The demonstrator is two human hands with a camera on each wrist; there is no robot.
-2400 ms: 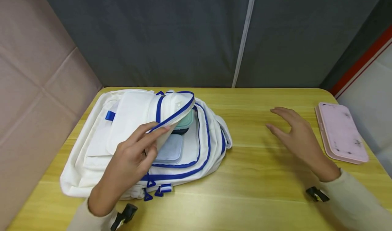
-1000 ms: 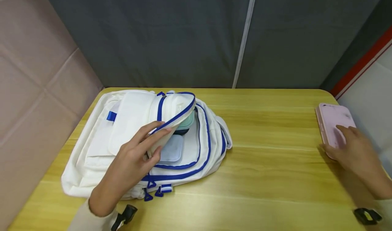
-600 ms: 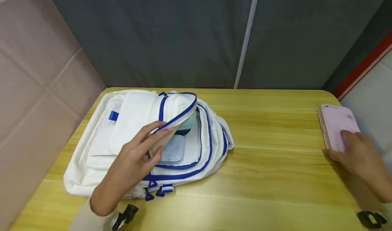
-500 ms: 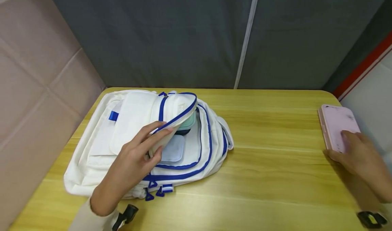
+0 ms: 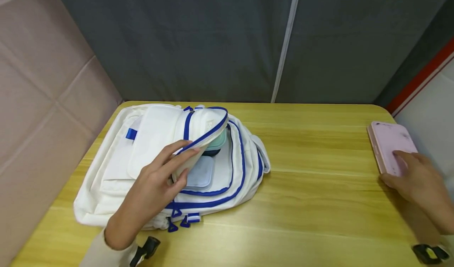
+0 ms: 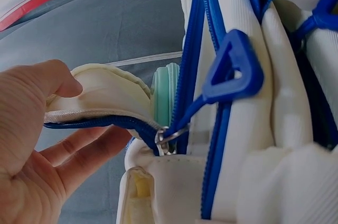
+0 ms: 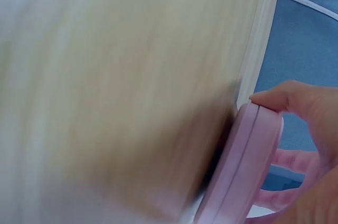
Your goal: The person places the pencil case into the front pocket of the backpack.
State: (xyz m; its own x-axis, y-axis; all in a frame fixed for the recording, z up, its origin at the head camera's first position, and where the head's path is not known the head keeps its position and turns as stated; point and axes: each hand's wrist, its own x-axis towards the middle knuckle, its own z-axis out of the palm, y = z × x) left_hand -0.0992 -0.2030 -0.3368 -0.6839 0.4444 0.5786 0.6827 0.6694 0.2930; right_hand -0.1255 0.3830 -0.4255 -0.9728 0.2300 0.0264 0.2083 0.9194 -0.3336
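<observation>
A white backpack (image 5: 156, 121) with blue trim lies on the table, its front pocket unzipped. My left hand (image 5: 150, 184) holds up the pocket's flap (image 5: 209, 119); in the left wrist view the thumb lies over the flap (image 6: 105, 89) and fingers are beneath it. Inside the pocket show a teal case (image 5: 218, 141) and a pale blue flat box (image 5: 201, 172). At the table's right edge, my right hand (image 5: 422, 182) grips a pink flat case (image 5: 390, 135). The right wrist view shows the thumb on the end of this case (image 7: 245, 155) and fingers over its lid.
The wooden table (image 5: 315, 172) stretches between backpack and pink case. A dark grey curtain (image 5: 198, 46) hangs behind the table. Pale wall panels stand at left and right. Blue zip pulls (image 5: 172, 225) dangle at the backpack's near side.
My right hand has moved right from above the table to the pink case and taken hold of it. The left hand has stayed at the flap.
</observation>
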